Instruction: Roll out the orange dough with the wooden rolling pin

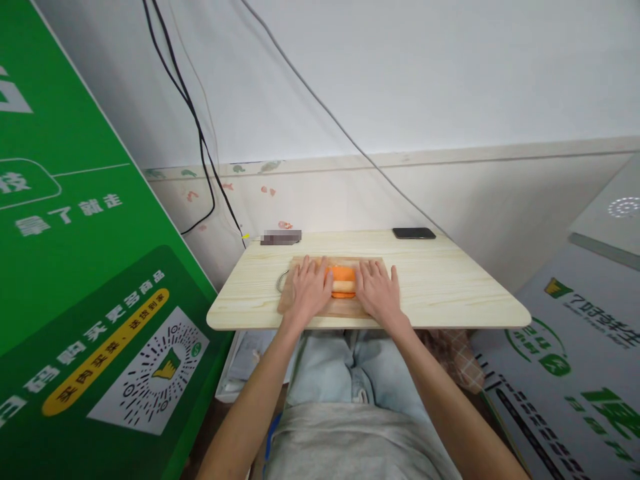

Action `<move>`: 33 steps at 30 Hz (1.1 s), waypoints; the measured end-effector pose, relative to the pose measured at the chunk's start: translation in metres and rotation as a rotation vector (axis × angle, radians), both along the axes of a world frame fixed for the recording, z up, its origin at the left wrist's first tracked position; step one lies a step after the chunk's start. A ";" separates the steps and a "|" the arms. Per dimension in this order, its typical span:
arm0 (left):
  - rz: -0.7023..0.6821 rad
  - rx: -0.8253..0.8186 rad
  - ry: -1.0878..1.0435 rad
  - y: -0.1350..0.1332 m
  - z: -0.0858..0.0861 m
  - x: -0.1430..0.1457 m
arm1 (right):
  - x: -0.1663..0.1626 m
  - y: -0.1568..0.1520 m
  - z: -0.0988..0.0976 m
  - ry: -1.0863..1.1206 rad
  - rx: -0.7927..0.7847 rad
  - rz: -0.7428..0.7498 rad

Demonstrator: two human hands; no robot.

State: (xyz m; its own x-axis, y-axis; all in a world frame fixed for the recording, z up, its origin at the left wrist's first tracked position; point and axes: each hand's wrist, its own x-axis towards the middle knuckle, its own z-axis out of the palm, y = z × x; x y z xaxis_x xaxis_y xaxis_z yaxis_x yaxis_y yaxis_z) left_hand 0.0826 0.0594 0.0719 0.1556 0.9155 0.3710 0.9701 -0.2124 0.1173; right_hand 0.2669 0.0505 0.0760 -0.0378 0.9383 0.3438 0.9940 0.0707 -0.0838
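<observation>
A brown wooden cutting board (340, 308) lies on a small pale wooden table (440, 293). An orange object (343, 280) with a pale lower part sits on the board. My left hand (309, 288) lies flat on the board just left of the orange object, fingers stretched out. My right hand (377, 288) lies flat on the board just right of it, fingers spread. Both hands flank the orange object and appear to touch its sides. A metal ring (281, 281) sticks out at the board's left end.
A black phone (413, 233) lies at the table's far right edge. A small blurred grey item (281, 237) sits at the far left edge. A green printed panel (75, 280) stands on the left, grey printed boxes (575, 333) on the right. Cables (200, 133) hang down the wall.
</observation>
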 end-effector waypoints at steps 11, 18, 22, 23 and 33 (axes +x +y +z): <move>-0.011 -0.059 -0.019 0.025 0.008 -0.002 | -0.001 0.032 0.017 -0.069 -0.099 0.018; -0.263 -0.081 0.018 -0.005 0.010 -0.016 | 0.004 0.016 0.007 -0.106 -0.012 0.100; -0.297 -0.084 0.053 -0.010 0.009 -0.022 | 0.004 0.012 0.005 -0.112 0.002 0.093; -0.301 -0.092 0.052 -0.008 0.008 -0.022 | 0.004 0.012 0.006 -0.109 -0.008 0.090; -0.255 -0.171 -0.019 -0.009 0.021 -0.014 | 0.006 0.012 0.006 -0.103 -0.011 0.133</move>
State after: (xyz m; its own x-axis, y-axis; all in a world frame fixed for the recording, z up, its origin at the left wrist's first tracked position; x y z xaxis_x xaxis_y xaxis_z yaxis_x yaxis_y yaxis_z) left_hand 0.0688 0.0508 0.0925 0.3832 0.8971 0.2197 0.8851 -0.4247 0.1904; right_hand 0.2734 0.0626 0.0822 -0.1967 0.9262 0.3216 0.9792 0.2022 0.0167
